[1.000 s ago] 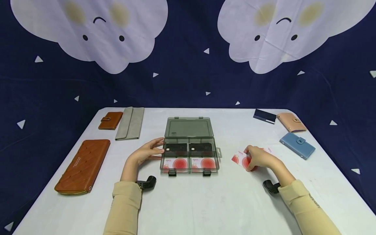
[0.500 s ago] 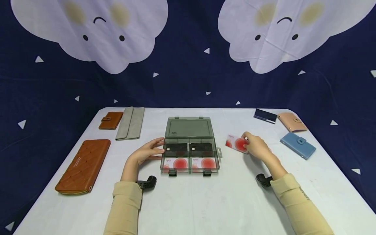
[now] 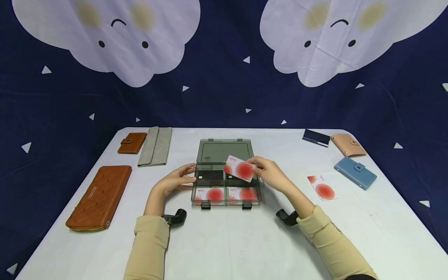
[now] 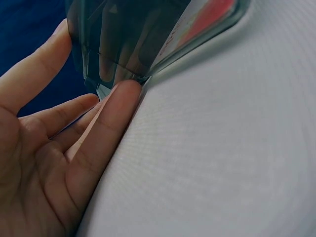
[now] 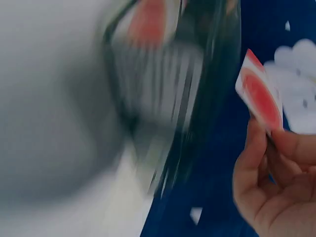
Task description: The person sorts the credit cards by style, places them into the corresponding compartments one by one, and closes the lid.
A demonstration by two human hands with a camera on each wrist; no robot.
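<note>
A translucent grey-green plastic box (image 3: pixel 226 186) with compartments stands at the table's middle, its lid (image 3: pixel 225 151) folded back. Black cards (image 3: pixel 210 175) fill the rear compartments, and red-and-white cards (image 3: pixel 214 194) lie in the front ones. My left hand (image 3: pixel 174 181) touches the box's left side with extended fingers (image 4: pixel 106 133). Between thumb and fingers, my right hand (image 3: pixel 268 173) pinches a red-and-white card (image 3: pixel 239 168), tilted over the right rear compartment and overlapping the lid's lower edge. The right wrist view shows this card (image 5: pixel 260 94) held at its edge.
Another red-and-white card (image 3: pixel 322 188) lies on the table to the right. Behind it are a blue card holder (image 3: pixel 355 173), a pink one (image 3: pixel 348 145) and a dark case (image 3: pixel 316 137). Leftward lie a large brown wallet (image 3: pixel 99 198), a grey wallet (image 3: pixel 154 147) and a small brown one (image 3: pixel 132 143).
My right hand has picked up the card from the table at right and carried it left over the box. A second card beneath is now uncovered. My left hand has stayed at the box.
</note>
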